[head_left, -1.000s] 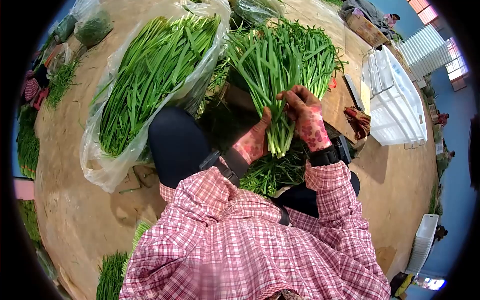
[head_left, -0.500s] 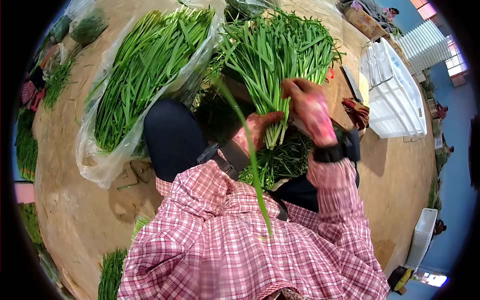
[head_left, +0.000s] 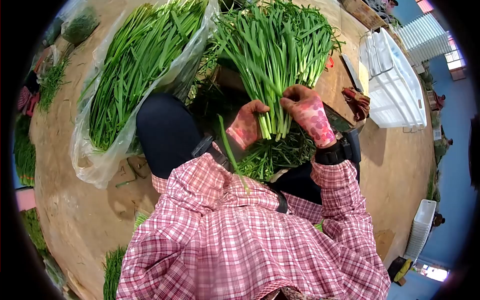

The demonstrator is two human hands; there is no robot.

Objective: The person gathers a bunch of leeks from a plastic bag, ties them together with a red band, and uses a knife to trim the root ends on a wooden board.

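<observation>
A bunch of garlic chives (head_left: 262,65), long flat green leaves with pale stalk ends, leans toward me from a wooden board (head_left: 332,97). My left hand (head_left: 247,120) is closed around the lower left stalks, thumb across the front. On the other side, my right hand (head_left: 306,106) pinches a blurred leaf (head_left: 270,84) in front of the bunch. A single loose leaf (head_left: 229,152) is in front of my left forearm, its lower end over my shirt. Below both hands lies a heap of trimmed greens (head_left: 272,155).
At left, a clear plastic bag (head_left: 90,167) holds many more chives (head_left: 142,75). A knife (head_left: 351,72) and a dark red bundle (head_left: 357,104) lie on the board's right side. White crates (head_left: 395,95) stand further right. More greens (head_left: 114,275) lie at lower left.
My right hand has moved slightly down and left into a pinch on a leaf. The loose leaf has dropped lower and left. My view has shifted slightly.
</observation>
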